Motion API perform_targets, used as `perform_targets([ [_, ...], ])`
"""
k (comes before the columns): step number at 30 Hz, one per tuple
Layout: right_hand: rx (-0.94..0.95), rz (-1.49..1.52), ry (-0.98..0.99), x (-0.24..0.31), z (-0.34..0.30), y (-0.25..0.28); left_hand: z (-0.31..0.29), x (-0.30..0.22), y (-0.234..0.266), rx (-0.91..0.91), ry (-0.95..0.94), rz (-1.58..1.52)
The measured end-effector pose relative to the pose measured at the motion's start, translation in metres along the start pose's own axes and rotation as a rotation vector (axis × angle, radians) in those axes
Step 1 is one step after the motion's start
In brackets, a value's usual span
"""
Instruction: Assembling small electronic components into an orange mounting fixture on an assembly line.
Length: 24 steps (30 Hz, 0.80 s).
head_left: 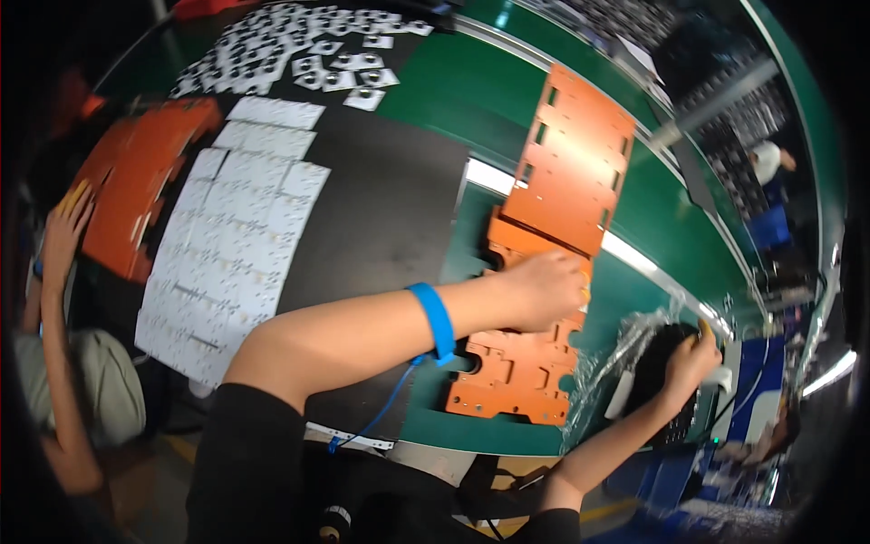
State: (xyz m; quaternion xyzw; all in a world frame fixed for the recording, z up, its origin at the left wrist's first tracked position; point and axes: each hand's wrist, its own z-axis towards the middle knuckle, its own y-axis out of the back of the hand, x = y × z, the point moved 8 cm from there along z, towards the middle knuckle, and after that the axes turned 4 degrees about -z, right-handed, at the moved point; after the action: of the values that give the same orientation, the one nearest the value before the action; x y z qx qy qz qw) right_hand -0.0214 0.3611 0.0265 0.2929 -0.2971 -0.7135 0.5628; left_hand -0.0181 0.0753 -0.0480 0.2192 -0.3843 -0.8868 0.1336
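Note:
My left hand (544, 292), with a blue wrist strap (433, 323) on its arm, is over the orange fixture plate (512, 370). Its fingers curl downward, and what they hold, if anything, is hidden by the hand. Cutouts, slots and holes mark the plate. An orange panel (573, 163) with slots extends from its far end. To the right, my right hand (693, 363) is bent closed beside a dark item in clear plastic wrap (625, 354). Yellow shows at its fingertips. Whatever it may grip is too small to make out.
White printed boards (236, 222) lie in overlapping rows on a black mat (381, 199). Many small white pieces with dark round parts (349, 63) spread across the green table (453, 77). At left, a co-worker's hand (68, 222) touches another orange fixture (136, 186). A blue cord (385, 408) trails from my strap.

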Motion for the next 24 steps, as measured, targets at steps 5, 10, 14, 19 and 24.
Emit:
perform_targets([
  [5, 0.074, -0.1, -0.016, 0.01, -0.002, -0.004, -0.008, 0.002, 0.0, 0.0, 0.014, 0.085],
  [10, -0.01, -0.08, -0.005, 0.019, -0.003, 0.007, -0.007, -0.004, -0.001, 0.048, 0.014, 0.188],
  [14, -0.022, -0.024, -0.055, 0.011, -0.002, 0.007, -0.006, -0.004, -0.003, 0.049, 0.007, 0.198],
  [19, -0.029, 0.032, -0.066, 0.008, -0.001, 0.009, -0.005, -0.003, -0.001, 0.049, 0.014, 0.187],
  [24, -0.302, 0.552, -0.08, 0.036, -0.005, 0.045, -0.002, -0.005, -0.004, 0.025, -0.002, 0.176],
])
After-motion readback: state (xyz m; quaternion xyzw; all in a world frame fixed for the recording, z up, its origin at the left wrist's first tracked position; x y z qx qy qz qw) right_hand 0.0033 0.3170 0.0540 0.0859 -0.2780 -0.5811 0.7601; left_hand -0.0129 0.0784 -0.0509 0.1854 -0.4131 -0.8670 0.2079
